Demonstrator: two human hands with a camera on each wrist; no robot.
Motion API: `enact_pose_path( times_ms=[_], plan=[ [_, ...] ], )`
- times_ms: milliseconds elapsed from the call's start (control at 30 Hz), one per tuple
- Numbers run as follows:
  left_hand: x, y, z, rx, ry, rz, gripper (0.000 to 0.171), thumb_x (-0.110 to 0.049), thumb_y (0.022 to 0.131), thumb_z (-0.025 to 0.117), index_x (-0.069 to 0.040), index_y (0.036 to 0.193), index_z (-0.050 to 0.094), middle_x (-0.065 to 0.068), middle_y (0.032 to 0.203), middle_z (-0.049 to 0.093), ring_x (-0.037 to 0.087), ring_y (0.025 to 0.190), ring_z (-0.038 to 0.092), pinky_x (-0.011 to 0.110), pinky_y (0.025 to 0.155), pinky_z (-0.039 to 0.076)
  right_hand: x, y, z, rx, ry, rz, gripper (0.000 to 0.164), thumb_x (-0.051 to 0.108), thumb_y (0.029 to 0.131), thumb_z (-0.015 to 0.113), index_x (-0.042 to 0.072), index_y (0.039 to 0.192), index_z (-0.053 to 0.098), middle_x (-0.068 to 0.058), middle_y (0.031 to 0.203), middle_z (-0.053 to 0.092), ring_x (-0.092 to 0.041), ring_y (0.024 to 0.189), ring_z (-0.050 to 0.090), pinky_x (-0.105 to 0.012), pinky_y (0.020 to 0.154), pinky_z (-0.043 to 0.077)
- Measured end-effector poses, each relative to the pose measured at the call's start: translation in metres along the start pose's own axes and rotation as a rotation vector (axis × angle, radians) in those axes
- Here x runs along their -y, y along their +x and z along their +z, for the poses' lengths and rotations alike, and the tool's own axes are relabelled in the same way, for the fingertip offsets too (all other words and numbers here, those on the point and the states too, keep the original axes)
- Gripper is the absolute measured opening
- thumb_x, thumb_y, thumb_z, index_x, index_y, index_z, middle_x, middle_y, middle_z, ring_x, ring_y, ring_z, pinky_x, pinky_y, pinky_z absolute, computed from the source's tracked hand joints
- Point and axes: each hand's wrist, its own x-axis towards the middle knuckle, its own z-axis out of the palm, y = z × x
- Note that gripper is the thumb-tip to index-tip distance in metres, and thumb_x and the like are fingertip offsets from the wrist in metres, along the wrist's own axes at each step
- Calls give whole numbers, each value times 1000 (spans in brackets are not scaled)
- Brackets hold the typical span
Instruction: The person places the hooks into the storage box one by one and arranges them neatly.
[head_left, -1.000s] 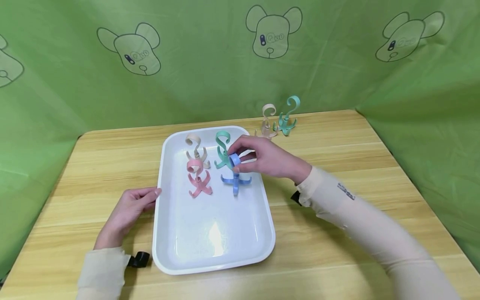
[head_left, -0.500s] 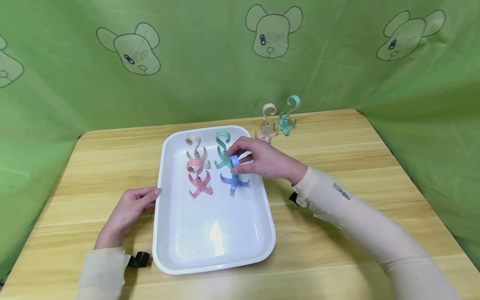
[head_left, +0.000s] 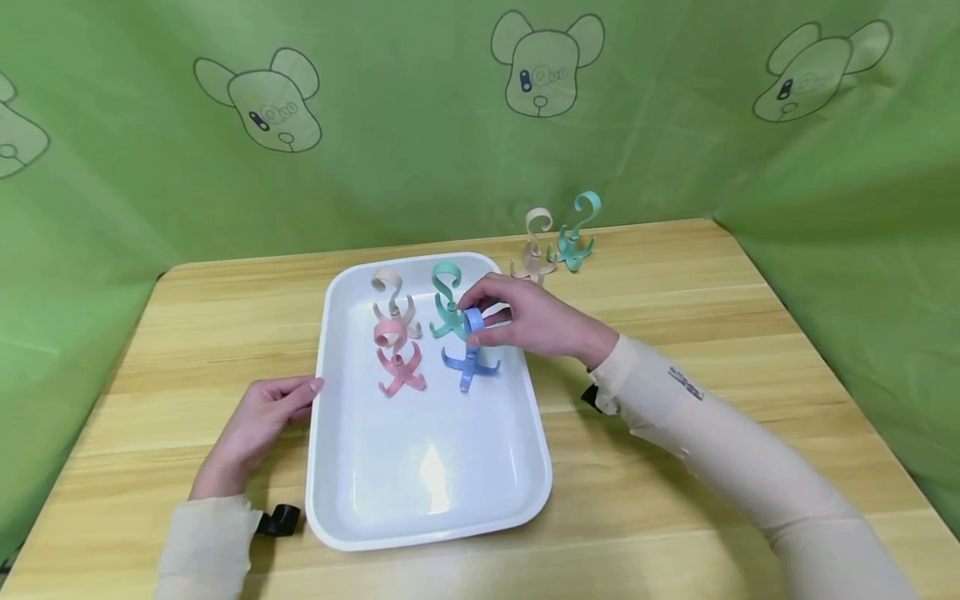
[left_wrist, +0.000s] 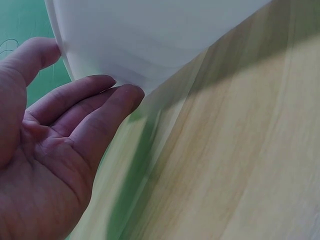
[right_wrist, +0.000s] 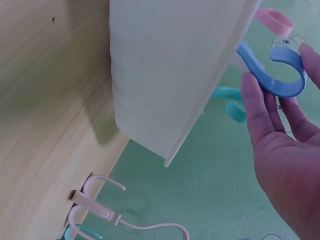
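Note:
My right hand (head_left: 528, 317) holds a blue claw-shaped hanging hook (head_left: 470, 368) by its curled top, with thumb and fingers around the curl. The hook's prongs are low over the floor of a white tray (head_left: 420, 533); whether they touch it I cannot tell. The blue curl (right_wrist: 287, 92) is close up in the right wrist view. Just behind stands a green hook (head_left: 446, 312), partly covered by the fingers. Left of these are a pink hook (head_left: 401, 371) and a cream hook (head_left: 390, 283). My left hand (head_left: 258, 417) holds the tray's left edge, thumb on the rim and fingers against the outer wall.
On the wooden table (head_left: 675, 500), behind the tray's right corner, stand a pale pink hook (head_left: 533, 254) and another green hook (head_left: 576, 237). Green cloth (head_left: 420, 150) with printed bear heads hangs along the back and sides.
The blue hook has turned slightly in my right hand, and its prongs point a little differently. My left hand and the tray stay in place.

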Motion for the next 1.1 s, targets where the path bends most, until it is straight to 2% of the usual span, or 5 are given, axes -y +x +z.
enact_pose_path(
  times_ms=[233,533,767,1100],
  plan=[
    [0,1,0,-2,-1,-9,49,-29,100,60,12,127,57,26,123,61,22,98,68,32,86,55,-3,0,0,-17,10,9,45,6,84,79,-6,121,57,-15,118,57,-26,110,56,-38,94,52],
    [-2,0,0,-4,3,-6,49,-28,100,60,14,127,56,27,125,60,20,99,68,31,87,55,-5,-3,-1,-42,-10,22,49,10,84,80,-5,123,57,-13,120,58,-24,108,57,-38,94,52],
    [-1,0,0,-2,-1,1,49,-28,100,60,14,126,56,26,124,61,18,98,68,31,86,55,-5,-9,-6,-76,-51,21,37,17,91,73,1,121,59,-5,116,61,-21,107,59,-36,93,51],
    [1,0,1,-5,8,-3,48,-29,100,60,12,125,58,24,123,62,16,98,68,31,87,55,-5,-15,-13,-134,-46,12,29,14,94,69,0,119,60,-11,116,62,-21,106,59,-35,92,51]
  ],
)
